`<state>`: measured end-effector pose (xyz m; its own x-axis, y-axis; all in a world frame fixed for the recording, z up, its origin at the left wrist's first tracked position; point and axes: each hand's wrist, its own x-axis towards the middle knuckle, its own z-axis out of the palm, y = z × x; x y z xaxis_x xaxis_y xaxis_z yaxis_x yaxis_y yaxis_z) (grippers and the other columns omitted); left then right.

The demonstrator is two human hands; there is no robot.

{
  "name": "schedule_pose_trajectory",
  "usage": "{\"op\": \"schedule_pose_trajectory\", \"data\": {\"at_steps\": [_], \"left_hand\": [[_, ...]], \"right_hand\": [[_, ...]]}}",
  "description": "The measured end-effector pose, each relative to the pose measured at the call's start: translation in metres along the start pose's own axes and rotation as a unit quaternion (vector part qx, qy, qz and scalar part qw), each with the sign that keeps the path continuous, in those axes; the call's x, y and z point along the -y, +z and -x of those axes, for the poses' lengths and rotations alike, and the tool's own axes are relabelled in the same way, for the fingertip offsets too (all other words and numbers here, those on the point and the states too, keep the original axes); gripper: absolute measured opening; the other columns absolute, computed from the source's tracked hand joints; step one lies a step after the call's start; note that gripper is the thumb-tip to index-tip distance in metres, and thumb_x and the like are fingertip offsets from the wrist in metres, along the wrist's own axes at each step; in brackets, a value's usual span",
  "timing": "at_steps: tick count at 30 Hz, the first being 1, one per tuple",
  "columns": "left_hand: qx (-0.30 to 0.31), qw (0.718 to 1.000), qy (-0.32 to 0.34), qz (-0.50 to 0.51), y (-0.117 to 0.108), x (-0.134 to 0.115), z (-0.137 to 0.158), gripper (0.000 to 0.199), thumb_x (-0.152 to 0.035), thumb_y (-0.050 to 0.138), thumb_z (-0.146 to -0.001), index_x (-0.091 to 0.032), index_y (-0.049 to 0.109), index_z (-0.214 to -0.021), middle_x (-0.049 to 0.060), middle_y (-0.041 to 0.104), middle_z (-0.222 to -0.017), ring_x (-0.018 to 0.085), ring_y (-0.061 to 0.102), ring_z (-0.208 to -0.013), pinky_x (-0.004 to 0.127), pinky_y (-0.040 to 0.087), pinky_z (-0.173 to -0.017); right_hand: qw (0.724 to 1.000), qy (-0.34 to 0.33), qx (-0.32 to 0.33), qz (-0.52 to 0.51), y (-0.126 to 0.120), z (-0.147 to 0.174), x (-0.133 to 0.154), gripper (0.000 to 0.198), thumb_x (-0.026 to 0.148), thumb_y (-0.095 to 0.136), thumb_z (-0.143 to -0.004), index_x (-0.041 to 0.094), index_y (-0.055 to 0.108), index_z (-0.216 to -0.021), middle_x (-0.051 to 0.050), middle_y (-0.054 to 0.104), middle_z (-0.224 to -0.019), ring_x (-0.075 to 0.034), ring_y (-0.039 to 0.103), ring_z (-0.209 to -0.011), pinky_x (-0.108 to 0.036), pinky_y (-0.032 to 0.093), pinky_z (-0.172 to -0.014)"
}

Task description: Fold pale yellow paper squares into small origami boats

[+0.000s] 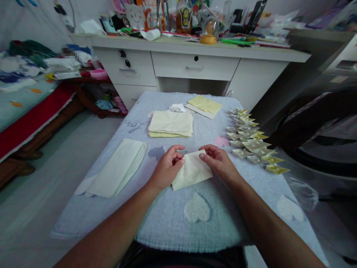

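Note:
A creased cream sheet of paper point(193, 172) is held slightly tilted above the cloth-covered table. My left hand point(170, 165) pinches its left edge between thumb and curled fingers. At the upper right corner my right hand point(219, 160) grips the sheet, thumb on top and fingers behind. Beyond the hands lies a stack of creased cream and yellow paper point(170, 122). To the left rests a long folded bundle of pale paper point(117, 169). Rows of small folded paper shapes point(249, 137), grey and yellow, stand along the right side.
The blue tablecloth point(164, 219) has heart patterns. Yellow and white sheets point(206, 104) and a crumpled white tissue point(177, 108) lie at the far end. Behind stands a cluttered white desk point(192, 67). A front-loading washing machine point(329, 123) is at right, a bed point(30, 104) at left.

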<state>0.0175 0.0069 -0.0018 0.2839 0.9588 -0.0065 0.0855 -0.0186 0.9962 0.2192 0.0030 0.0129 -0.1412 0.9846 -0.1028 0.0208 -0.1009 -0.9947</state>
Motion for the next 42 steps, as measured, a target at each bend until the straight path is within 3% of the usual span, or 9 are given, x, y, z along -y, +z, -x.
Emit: {"op": "schedule_pose_trajectory", "data": {"at_steps": [5, 14, 18, 22, 25, 30, 38, 42], "left_hand": [[0.006, 0.996, 0.015, -0.086, 0.001, 0.001, 0.0, 0.034, -0.021, 0.053, -0.085, -0.02, 0.051, -0.119, -0.002, 0.061, -0.079, 0.012, 0.057, -0.068, 0.022, 0.043, -0.064], [-0.013, 0.966, 0.057, -0.251, 0.003, 0.009, -0.005, 0.038, -0.017, 0.057, -0.082, -0.024, 0.053, -0.119, -0.003, 0.062, -0.08, 0.012, 0.059, -0.07, 0.025, 0.046, -0.067], [-0.019, 0.947, 0.078, -0.311, 0.004, 0.01, -0.005, 0.035, -0.015, 0.06, -0.081, -0.023, 0.055, -0.115, 0.0, 0.065, -0.086, 0.017, 0.062, -0.083, 0.03, 0.048, -0.076], [-0.01, 0.916, 0.135, -0.377, 0.002, 0.009, -0.004, 0.023, -0.016, 0.063, -0.08, -0.02, 0.061, -0.103, 0.005, 0.063, -0.101, 0.022, 0.058, -0.098, 0.037, 0.046, -0.089], [-0.001, 0.901, 0.153, -0.406, 0.001, 0.009, -0.004, 0.015, -0.019, 0.064, -0.082, -0.02, 0.064, -0.097, 0.005, 0.061, -0.1, 0.023, 0.055, -0.1, 0.038, 0.044, -0.091], [0.004, 0.898, 0.157, -0.41, 0.0, 0.011, -0.005, 0.015, -0.02, 0.064, -0.083, -0.021, 0.067, -0.097, 0.005, 0.06, -0.1, 0.022, 0.055, -0.098, 0.037, 0.044, -0.091], [0.006, 0.896, 0.161, -0.414, 0.0, 0.011, -0.005, 0.018, -0.018, 0.065, -0.083, -0.02, 0.069, -0.1, 0.005, 0.06, -0.1, 0.022, 0.055, -0.098, 0.038, 0.044, -0.091], [0.005, 0.894, 0.165, -0.416, -0.001, 0.012, -0.006, 0.021, -0.018, 0.066, -0.083, -0.021, 0.07, -0.103, 0.005, 0.06, -0.1, 0.022, 0.055, -0.098, 0.038, 0.045, -0.091]], "right_hand": [[0.984, -0.048, -0.034, 0.167, 0.002, -0.003, -0.015, 0.025, 0.036, 0.068, -0.075, 0.019, 0.061, -0.092, 0.004, 0.053, -0.067, -0.012, 0.046, -0.058, -0.023, 0.034, -0.052], [0.914, -0.117, -0.07, 0.381, 0.011, -0.001, -0.013, 0.014, 0.023, 0.062, -0.077, 0.019, 0.063, -0.091, -0.001, 0.064, -0.081, -0.015, 0.056, -0.07, -0.028, 0.042, -0.067], [0.887, -0.142, -0.069, 0.434, 0.016, -0.002, -0.019, 0.006, 0.016, 0.061, -0.078, 0.018, 0.062, -0.083, -0.003, 0.063, -0.08, -0.017, 0.055, -0.074, -0.029, 0.043, -0.07], [0.857, -0.171, -0.059, 0.482, 0.018, -0.001, -0.024, 0.008, 0.012, 0.058, -0.08, 0.017, 0.063, -0.083, -0.005, 0.062, -0.081, -0.019, 0.055, -0.078, -0.03, 0.043, -0.074], [0.845, -0.189, -0.047, 0.499, 0.018, 0.001, -0.024, 0.012, 0.011, 0.057, -0.083, 0.017, 0.066, -0.087, -0.006, 0.061, -0.084, -0.02, 0.055, -0.083, -0.031, 0.043, -0.076], [0.823, -0.214, -0.009, 0.525, 0.018, 0.009, -0.018, 0.017, 0.013, 0.055, -0.087, 0.016, 0.07, -0.095, -0.007, 0.06, -0.086, -0.02, 0.053, -0.083, -0.032, 0.042, -0.077], [0.744, -0.234, 0.045, 0.624, 0.016, 0.024, -0.015, 0.021, 0.014, 0.058, -0.085, 0.019, 0.068, -0.103, -0.008, 0.06, -0.091, -0.022, 0.047, -0.086, -0.034, 0.035, -0.077], [0.728, -0.247, 0.045, 0.638, 0.015, 0.024, -0.02, 0.023, 0.014, 0.056, -0.087, 0.019, 0.067, -0.107, -0.008, 0.06, -0.091, -0.022, 0.045, -0.085, -0.034, 0.033, -0.075]]}}
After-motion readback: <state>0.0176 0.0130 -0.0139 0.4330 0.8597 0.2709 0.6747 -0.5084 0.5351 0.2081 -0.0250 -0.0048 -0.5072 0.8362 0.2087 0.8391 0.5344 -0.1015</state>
